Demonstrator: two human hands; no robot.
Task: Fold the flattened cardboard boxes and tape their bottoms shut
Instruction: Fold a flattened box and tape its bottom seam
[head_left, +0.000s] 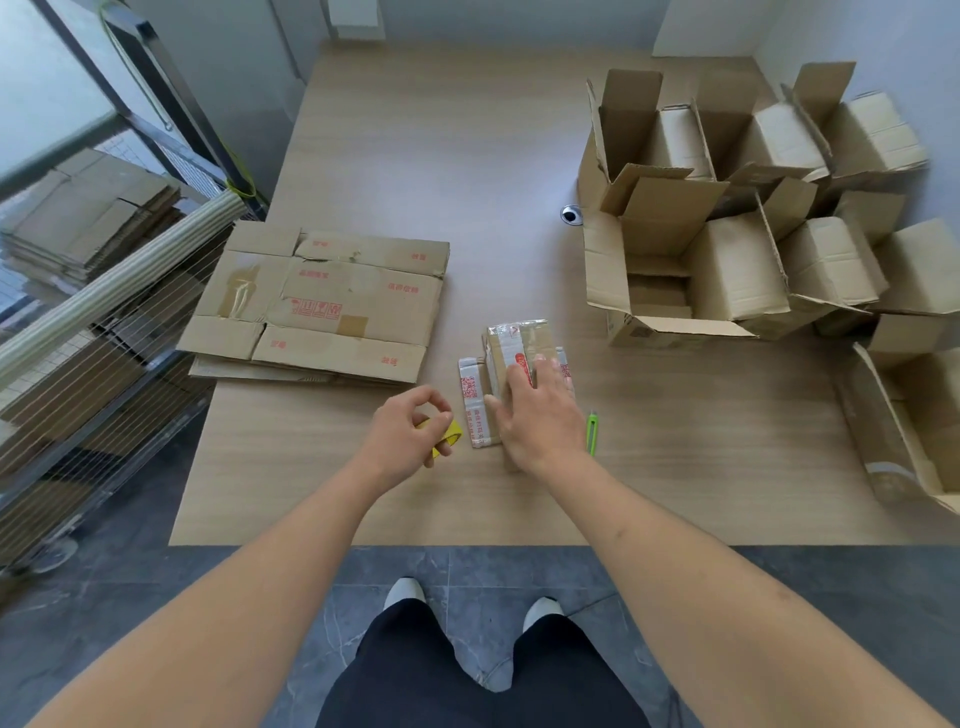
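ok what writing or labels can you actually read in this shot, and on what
Nothing reads clearly enough to quote.
Flattened cardboard stack: red Chinese print and red handling symbols, too blurred to read.
Small box under the right hand: red print and a QR-like code on the tape, too small to read.
Folded boxes: no visible text.

Pale wood worktop (498, 156). Flattened boxes (322, 304) stacked by its left edge; folded boxes (737, 218) crowd the right edge and far right corner. Near the front edge: small taped box (511, 348), green cutter (591, 432), yellow tape roll (447, 435).
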